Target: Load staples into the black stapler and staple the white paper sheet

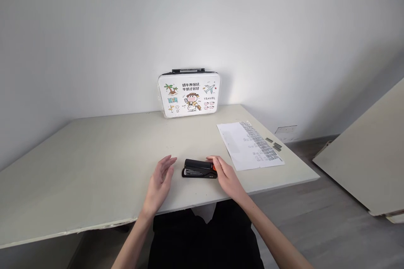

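- Black stapler point(197, 165): on the worktop point(110, 168) near its front edge, between both hands.
- Right hand point(227, 178): fingers holding the stapler's orange-marked rear end.
- Left hand point(160, 183): just beside the stapler's front end, fingers loosely curled, thumb apart.
- Printed sheet point(232, 143): right of the stapler, staple strips point(277, 145) beside it.
- White travel-print case point(175, 92): standing by the wall point(120, 42).

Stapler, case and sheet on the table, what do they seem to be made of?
Stapler: likely black plastic, with a dull sheen; the silvery strip inside looks like metal.
Case: probably hard plastic, smooth, perhaps glossy, with rounded, moulded-looking corners.
Sheet: seemingly paper, matte white, thin and flat with printed marks.
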{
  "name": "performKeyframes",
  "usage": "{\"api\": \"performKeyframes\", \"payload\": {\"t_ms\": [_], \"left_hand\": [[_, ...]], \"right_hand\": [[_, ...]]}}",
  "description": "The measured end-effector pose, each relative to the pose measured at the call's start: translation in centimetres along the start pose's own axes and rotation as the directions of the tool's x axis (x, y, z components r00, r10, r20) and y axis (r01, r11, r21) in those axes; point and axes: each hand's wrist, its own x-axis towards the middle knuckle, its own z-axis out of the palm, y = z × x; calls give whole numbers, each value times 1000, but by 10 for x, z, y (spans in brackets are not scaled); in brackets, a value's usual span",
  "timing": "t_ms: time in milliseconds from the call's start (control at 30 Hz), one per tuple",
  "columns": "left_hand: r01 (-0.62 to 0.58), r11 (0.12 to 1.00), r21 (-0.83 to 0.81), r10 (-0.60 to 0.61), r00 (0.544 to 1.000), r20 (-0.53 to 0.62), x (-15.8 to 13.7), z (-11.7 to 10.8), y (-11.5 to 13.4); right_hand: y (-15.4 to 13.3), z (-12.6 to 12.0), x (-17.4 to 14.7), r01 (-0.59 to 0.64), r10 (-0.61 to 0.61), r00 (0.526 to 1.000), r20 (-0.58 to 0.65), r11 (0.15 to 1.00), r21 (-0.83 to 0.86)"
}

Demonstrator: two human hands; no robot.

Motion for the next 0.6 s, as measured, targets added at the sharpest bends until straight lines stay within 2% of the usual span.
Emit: {"api": "performKeyframes", "payload": {"t_ms": [133, 300, 467, 600], "left_hand": [[28, 998, -60, -37, 986, -162, -3, -3, 2], [44, 994, -99, -76, 936, -343, -6, -7, 5], [94, 987, -133, -134, 935, -330, -7, -8, 8], [109, 985, -138, -144, 947, -286, -6, -9, 5]], "right_hand": [[9, 3, 2, -9, 9, 1000, -9, 1000, 8], [12, 5, 3, 8, -8, 1000, -10, 999, -32], [6, 4, 1, 38, -39, 999, -17, 997, -68], [2, 4, -1, 99, -88, 994, 70, 981, -166]]}}
